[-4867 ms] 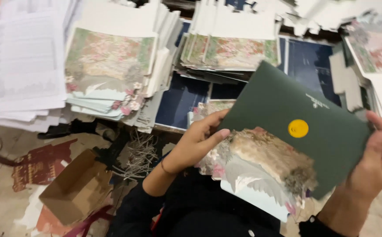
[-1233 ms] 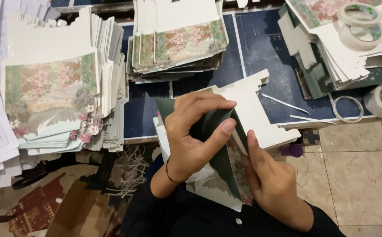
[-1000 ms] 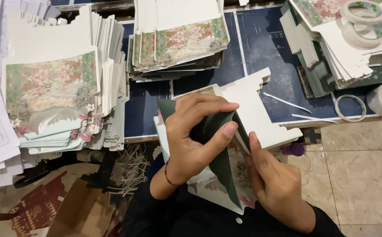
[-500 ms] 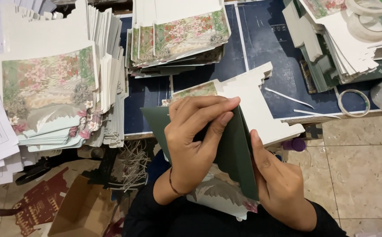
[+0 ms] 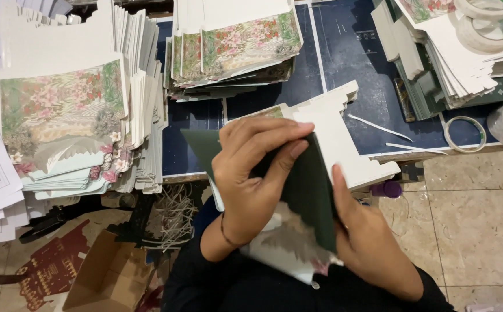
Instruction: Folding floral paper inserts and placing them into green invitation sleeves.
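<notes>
Green card stock, a dark folder [image 5: 312, 199] with a floral printed card [image 5: 289, 254] tucked inside it, sat between both hands just off the desk's near edge, over the person's lap. The left hand [image 5: 257, 179] lay across the folder's front, fingers [image 5: 280, 130] curled over its top edge and pressing it down, so the grasp was firm. The right hand [image 5: 367, 237] gripped the folder from its right side, thumb along the green face and palm behind it. The printed card's jagged lower edge showed below the left hand, near the person's dark sleeve. Under the folder, a white cut-out board [image 5: 344, 138] rested on the blue desk [image 5: 349, 52] and overhung its near edge. At the desk's left edge stood a tall stack of floral cards [image 5: 60, 115], and a second stack [image 5: 234, 49] lay at the far edge, well apart from the hands. At the far right corner sat a pile of white boards [image 5: 453, 58] with tape rolls [image 5: 485, 20] on top, and a thin tape ring [image 5: 464, 133] lay near the right end of the near edge. Below the desk, on the floor to the left, stood an open cardboard box [image 5: 107, 277], beside a heap of pale strips [image 5: 173, 216].
</notes>
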